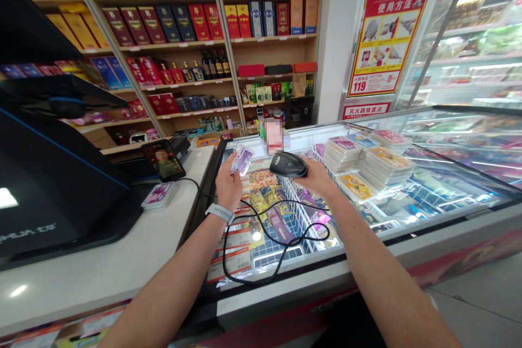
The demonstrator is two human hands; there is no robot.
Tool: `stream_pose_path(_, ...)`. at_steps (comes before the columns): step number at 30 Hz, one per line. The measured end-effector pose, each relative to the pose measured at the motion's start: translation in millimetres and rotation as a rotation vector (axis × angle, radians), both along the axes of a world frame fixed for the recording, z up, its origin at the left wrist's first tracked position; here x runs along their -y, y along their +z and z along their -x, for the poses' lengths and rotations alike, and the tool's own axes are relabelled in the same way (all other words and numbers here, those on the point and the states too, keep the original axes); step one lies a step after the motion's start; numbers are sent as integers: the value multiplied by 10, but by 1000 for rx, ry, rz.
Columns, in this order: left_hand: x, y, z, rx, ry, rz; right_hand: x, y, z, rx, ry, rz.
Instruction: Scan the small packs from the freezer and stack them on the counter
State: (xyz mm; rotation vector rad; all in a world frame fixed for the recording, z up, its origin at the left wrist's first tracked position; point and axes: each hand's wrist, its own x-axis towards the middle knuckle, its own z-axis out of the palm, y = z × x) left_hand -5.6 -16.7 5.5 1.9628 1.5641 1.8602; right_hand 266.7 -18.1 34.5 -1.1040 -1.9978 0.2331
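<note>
My left hand (229, 184), with a pale watch band on its wrist, grips a small flat pack (242, 160) with a purple and white label. In my right hand (318, 178) is a black barcode scanner (287, 165), its head pointing left toward the pack. The two stand a short gap apart above the glass-topped freezer (285, 277). From the scanner a black cable (261, 218) loops loosely over the glass. Right of my right hand rise stacks of similar flat packs (387, 166) with purple, orange, blue and pink labels.
On the white counter (163, 239) at left lie a few purple-labelled packs (158, 196), beside a propped phone (163, 160) and a large black checkout terminal (61, 185). Shelves of boxed bottles (171, 23) line the back wall. Under the freezer glass sit wire baskets (302, 212) of packaged goods.
</note>
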Motion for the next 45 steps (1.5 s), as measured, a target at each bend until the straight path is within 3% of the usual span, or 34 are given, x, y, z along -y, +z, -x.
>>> stream_pose_path(22,-9,-20,5,30,-18,-2,6,4,11,-18,17,-14)
stream_pose_path(30,-73,-91,37,152,-66,58,-5,-9,23,18,18,-46)
stream_pose_path(37,20,81,82,294,-154,173,0,-33,40,54,25,-51)
stream_pose_path(41,116,236,378,133,-38,175,13,-28,49,88,2,-34)
stream_pose_path(45,308,372,856,-197,274,157,28,-12,57,85,5,-34)
